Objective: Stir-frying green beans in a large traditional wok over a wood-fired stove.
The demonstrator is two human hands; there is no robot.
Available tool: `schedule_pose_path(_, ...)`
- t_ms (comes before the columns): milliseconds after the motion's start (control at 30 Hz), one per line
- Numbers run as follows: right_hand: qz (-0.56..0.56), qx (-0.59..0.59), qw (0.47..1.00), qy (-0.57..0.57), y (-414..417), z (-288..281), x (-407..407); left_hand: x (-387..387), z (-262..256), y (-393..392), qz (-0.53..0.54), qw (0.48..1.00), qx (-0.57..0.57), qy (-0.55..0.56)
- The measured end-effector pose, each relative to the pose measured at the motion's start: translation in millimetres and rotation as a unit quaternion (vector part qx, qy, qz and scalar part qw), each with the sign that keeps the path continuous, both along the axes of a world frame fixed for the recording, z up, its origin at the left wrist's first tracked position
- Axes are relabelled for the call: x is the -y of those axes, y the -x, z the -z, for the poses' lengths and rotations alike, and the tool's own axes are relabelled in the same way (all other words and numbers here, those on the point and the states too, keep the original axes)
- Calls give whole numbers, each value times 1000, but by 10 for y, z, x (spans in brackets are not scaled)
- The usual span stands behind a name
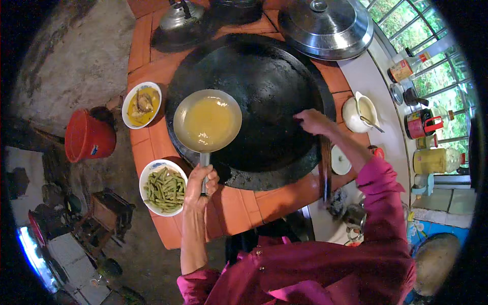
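Note:
My left hand [200,181] grips the handle of a large metal ladle [181,118]. Yellowish liquid [209,120] fills much of the ladle's bowl, which hangs level over the left side of a big black wok [263,91] set into the stove. Over the wok's right side is my right hand [314,121], its index finger pointing left and the other fingers curled. Whether anything is between those fingers is unclear. A white bowl of cooked green beans [164,190] stands just left of my left hand. Above it sits a bowl with pieces in yellow broth [143,106].
Orange tiles [234,209] surround the wok. Behind it stand a kettle [183,17] and a large lidded metal pot [328,28]. At right are a white pot with a spoon [349,114], a white lid [340,160] and bottles [429,161] by the window. A red bucket [89,135] stands left.

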State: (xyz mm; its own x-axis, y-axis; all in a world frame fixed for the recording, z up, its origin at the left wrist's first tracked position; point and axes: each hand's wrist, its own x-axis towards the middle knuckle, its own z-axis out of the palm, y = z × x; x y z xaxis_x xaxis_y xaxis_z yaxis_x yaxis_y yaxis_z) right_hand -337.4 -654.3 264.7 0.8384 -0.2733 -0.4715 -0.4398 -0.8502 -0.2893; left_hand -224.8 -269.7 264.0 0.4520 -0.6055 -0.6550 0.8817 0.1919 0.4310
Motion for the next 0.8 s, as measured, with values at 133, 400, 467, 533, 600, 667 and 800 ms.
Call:
schedule_pose_path(133, 50, 141, 988, -49, -269, 633, -194, 21, 23, 49, 4, 1000, 6, -7)
schedule_pose_path(400, 81, 396, 909, -102, -393, 619, -760, -37, 33, 79, 27, 1000, -13, -5)
schedule_pose_path(467, 131, 397, 907, -40, -305, 303, -956, -69, 62, 93, 32, 999, -15, -5)
schedule_pose_path(533, 135, 440, 888, -11, -167, 102, -1098, -92, 133, 57, 39, 999, -10, 33)
schedule_pose_path(600, 142, 491, 859, 10, 10, -48, -1211, -104, 155, 10, 48, 998, -20, 28)
schedule_pose_path(667, 165, 481, 860, 35, 228, -118, -1303, -106, 134, -11, 43, 998, -36, 28)
schedule_pose_path(800, 202, 449, 868, 68, 929, 190, -1511, -276, 155, -79, 12, 998, -51, 27)
